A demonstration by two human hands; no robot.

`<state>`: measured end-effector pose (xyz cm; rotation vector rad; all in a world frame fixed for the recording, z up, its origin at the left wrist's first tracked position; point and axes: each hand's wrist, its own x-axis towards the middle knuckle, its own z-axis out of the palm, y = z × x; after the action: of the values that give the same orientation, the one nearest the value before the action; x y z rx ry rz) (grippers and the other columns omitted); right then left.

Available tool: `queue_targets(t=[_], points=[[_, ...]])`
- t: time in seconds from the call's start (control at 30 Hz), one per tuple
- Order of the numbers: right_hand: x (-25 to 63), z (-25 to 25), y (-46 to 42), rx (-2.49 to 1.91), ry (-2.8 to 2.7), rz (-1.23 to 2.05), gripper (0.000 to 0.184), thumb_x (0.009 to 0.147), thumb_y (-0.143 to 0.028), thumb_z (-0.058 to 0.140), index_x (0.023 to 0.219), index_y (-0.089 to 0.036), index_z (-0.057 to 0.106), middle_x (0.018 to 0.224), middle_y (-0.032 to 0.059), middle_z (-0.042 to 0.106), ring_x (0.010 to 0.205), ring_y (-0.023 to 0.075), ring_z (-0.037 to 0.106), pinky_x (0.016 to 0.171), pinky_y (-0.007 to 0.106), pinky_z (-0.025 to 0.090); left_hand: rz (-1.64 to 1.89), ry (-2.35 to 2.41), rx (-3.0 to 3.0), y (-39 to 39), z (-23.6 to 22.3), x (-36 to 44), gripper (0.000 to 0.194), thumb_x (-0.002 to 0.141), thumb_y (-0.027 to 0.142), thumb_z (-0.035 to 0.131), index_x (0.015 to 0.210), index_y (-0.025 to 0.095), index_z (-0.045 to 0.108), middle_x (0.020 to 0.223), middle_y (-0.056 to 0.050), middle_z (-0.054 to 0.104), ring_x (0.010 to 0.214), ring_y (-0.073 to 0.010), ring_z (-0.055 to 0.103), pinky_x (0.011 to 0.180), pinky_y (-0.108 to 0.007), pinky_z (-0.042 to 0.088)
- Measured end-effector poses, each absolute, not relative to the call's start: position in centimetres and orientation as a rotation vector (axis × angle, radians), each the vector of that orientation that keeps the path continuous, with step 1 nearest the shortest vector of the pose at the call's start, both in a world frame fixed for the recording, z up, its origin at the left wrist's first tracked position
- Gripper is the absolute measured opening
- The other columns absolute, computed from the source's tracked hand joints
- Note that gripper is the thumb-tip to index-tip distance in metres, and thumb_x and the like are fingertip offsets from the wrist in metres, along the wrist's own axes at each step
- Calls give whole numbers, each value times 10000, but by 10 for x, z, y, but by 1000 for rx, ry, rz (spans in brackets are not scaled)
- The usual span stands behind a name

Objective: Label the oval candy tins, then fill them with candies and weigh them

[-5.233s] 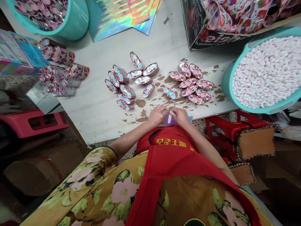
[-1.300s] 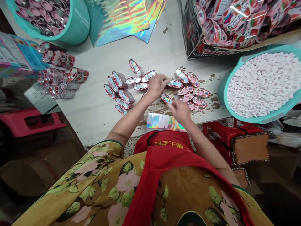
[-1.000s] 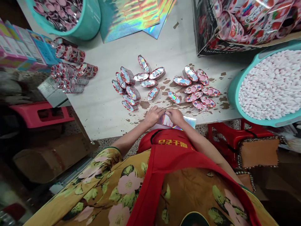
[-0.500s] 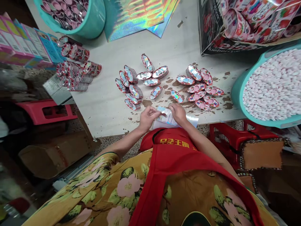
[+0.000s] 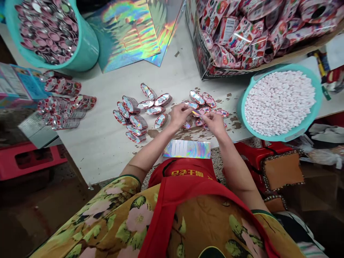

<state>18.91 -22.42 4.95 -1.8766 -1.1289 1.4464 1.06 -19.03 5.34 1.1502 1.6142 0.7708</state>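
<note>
Sticker [image 5: 196, 112] — a narrow iridescent strip — spans the small gap between my left hand [image 5: 180, 116] and my right hand [image 5: 215, 123], pinched by the fingertips of each. It is above a cluster of oval strawberry-print containers [image 5: 209, 100], partly hidden by my fingers; whether the strip touches one, I cannot tell. Just beyond my left fingertips stands a foil-topped container [image 5: 196, 97], while others near my right hand show pink on top. Nearer my body than both hands, a holographic sticker sheet [image 5: 197, 150] lies at the table [image 5: 94, 154] edge, beside my red apron [image 5: 185, 182]. Left of my left hand stands a single sealed container [image 5: 161, 120], with a larger group of them further left. Right of my right hand sits a turquoise basin [image 5: 243, 114] of white and pale-pink candies [image 5: 279, 104]. Beyond that hand is an open carton [image 5: 196, 53] heaped with strawberry-print packs [image 5: 239, 39]; well beyond my left hand — holographic sheets [image 5: 126, 32] and a turquoise bucket [image 5: 87, 50] of pink-and-silver lids [image 5: 48, 32].
</note>
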Motion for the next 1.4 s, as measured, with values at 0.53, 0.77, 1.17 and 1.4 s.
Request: queue_targets(t=[0.53,0.77,1.17,1.4], points=[[231,35,-155,-2636,-1331,883,290,768,-429,777,781,-143,728,866,176,706,940,335,673,854,476,507,614,1735,1666,-112,9,73,219,839,396,749,971,244,661,1150,-122,584,1309,-393,398,1028,-534,360],[228,38,-164,-2486,-1522,762,343,968,-456,563,945,-140,696,967,152,683,1020,298,634,897,488,494,559,1638,1710,-83,-5,76,43,842,228,709,846,192,685,967,-92,614,1219,-368,464,1041,-574,310],[91,45,-311,-1687,-2314,1501,378,1013,-398,528,1298,-198,675,1239,122,720,1128,270,644,951,356,450,-98,1324,2056,-285,63,-103,353,1026,384,476,961,190,764,939,-92,713,907,-230,588,838,-369,429],[77,37,-296,-1778,-2308,1619,309,1012,-347,492,1119,-236,760,1121,66,772,1017,227,683,831,292,438,-108,1387,2319,-353,32,-119,381,1046,267,418,1360,216,627,1396,-150,645,1247,-317,579,925,-467,418]])
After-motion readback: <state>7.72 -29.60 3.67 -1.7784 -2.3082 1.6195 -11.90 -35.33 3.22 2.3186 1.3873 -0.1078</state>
